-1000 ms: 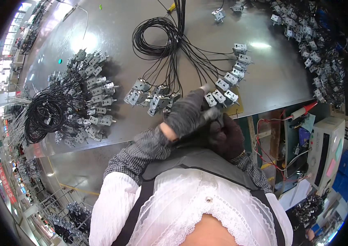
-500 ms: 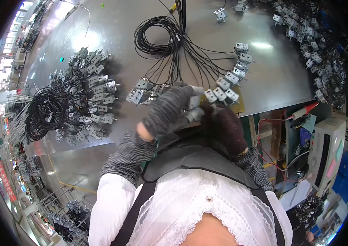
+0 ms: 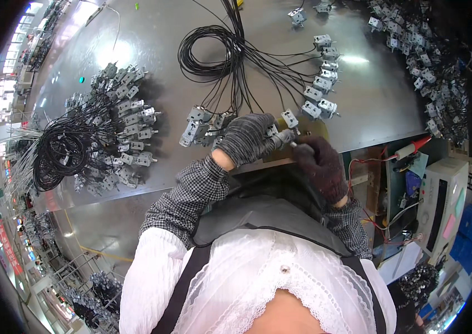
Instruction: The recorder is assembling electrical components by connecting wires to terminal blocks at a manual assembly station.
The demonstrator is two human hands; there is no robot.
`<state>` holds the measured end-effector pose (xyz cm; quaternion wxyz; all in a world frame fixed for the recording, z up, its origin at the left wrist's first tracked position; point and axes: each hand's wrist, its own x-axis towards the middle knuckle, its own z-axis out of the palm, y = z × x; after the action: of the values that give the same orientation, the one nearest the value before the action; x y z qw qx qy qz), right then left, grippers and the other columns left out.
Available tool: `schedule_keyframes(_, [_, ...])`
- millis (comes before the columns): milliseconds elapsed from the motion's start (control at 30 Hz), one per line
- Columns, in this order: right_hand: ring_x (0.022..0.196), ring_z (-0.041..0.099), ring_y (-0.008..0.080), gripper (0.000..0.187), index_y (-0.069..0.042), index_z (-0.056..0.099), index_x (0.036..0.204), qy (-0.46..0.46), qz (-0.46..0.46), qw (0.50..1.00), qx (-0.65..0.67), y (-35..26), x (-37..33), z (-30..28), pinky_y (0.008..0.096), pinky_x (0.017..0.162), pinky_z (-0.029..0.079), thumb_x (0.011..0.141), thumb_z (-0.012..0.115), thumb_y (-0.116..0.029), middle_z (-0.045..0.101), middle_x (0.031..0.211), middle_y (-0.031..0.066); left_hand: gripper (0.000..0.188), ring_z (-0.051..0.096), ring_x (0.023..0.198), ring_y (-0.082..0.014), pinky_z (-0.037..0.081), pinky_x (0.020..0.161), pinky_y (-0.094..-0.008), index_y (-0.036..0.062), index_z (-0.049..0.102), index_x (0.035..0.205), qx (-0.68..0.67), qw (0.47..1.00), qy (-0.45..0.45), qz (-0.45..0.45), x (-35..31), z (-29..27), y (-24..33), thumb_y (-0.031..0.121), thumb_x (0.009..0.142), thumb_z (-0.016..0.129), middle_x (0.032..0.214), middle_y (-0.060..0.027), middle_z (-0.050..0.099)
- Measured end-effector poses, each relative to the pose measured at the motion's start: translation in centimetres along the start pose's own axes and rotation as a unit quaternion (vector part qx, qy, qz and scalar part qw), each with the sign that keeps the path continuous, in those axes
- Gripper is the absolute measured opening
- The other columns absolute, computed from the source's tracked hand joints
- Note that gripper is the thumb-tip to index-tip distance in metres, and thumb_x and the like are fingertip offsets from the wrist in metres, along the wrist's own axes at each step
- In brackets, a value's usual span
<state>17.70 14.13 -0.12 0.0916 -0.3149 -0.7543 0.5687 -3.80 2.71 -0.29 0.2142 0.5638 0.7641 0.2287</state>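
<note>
Banner: red banner [image 3: 3,245] at the far left rim, bearing pale characters, bent by the lens.
Slips: pink slip [image 3: 449,228] and green slip [image 3: 459,204] on the pale machine box [image 3: 435,209]; any writing on them is too small to tell.
Left hand: striped grey glove [image 3: 247,136], fingers curled around a metal unit [image 3: 271,131], which is mostly hidden, at the table's near edge.
Right hand: dark maroon glove [image 3: 320,167], fingers bent, tips near the left thumb; whether it grips anything, cannot tell.
Loose unit: single cabled unit [image 3: 290,118], just above the fingertips, shaft end toward them.
Right row: silver units [image 3: 318,83] in a curved line, on black cables from the coil [image 3: 208,53].
Left group: silver units in a cluster [image 3: 194,127], left of the grey glove.
Stock: cabled pile [image 3: 130,131] farther left; dark heap [image 3: 425,75] along the right edge of the metal table [image 3: 375,106].
Change from half a second ago: right row sits farther up the table; one unit stands apart from it; maroon glove is farther right; more of the yellow board [image 3: 318,129] shows.
</note>
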Motion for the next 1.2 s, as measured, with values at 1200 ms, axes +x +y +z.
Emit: schedule_keyframes(1200, [0.078,0.068,0.0257,0.021,-0.005,0.063,0.109,0.051,-0.139,0.984,-0.102,0.5,-2.1,4.1,0.0419,0.067,0.055,0.098,0.07,-0.021,0.063,0.091,0.0133,0.061,0.071,0.074,-0.0339,0.057,0.069,-0.047,0.002,0.074,0.098,0.058,0.994,0.089,0.003,-0.2,2.3,1.6,0.062,0.089,0.075,0.08,-0.0168,0.07])
